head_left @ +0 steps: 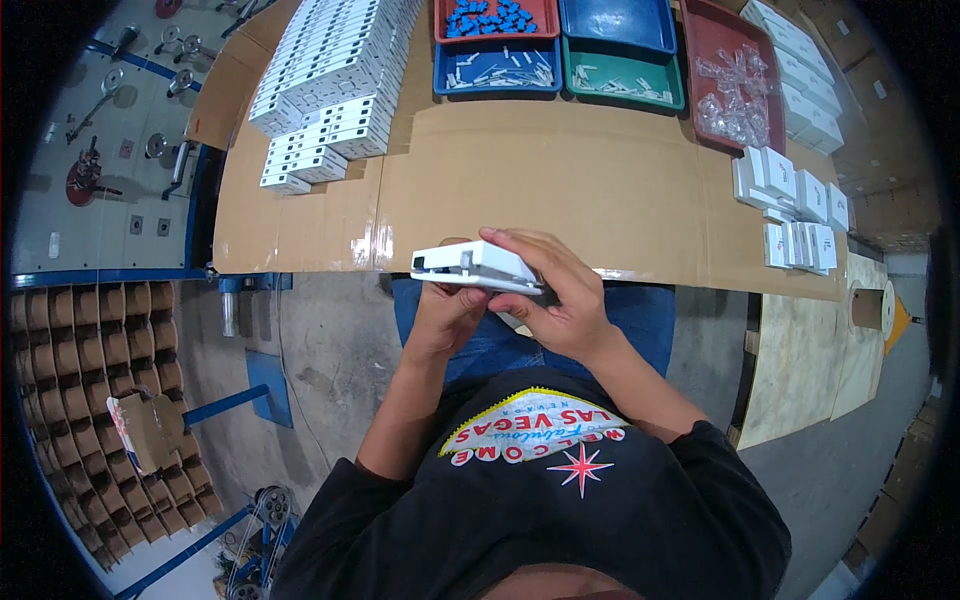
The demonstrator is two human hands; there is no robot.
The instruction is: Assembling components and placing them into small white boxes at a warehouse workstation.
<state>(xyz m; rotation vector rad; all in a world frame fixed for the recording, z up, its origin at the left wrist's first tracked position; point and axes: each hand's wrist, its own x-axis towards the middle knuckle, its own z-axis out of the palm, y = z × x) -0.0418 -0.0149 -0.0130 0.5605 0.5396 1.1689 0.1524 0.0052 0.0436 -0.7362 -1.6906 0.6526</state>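
Just in front of the table's near edge I hold a flat white plastic housing [470, 262] in both hands. Its near side shows a dark slot, a grey fitting and a thin gap along its length. My left hand [446, 314] grips it from beneath at its left part, the fingers mostly hidden under it. Around its right end closes my right hand [560, 285], fingertips on top and thumb below. The underside of the housing does not show.
White slim boxes [330, 70] are stacked at the far left of the cardboard-covered table [480, 170]. Trays hold blue parts [490, 17], small white pieces [500, 70] and clear plastic parts [735, 95]. More white boxes [790, 200] stand at the right edge.
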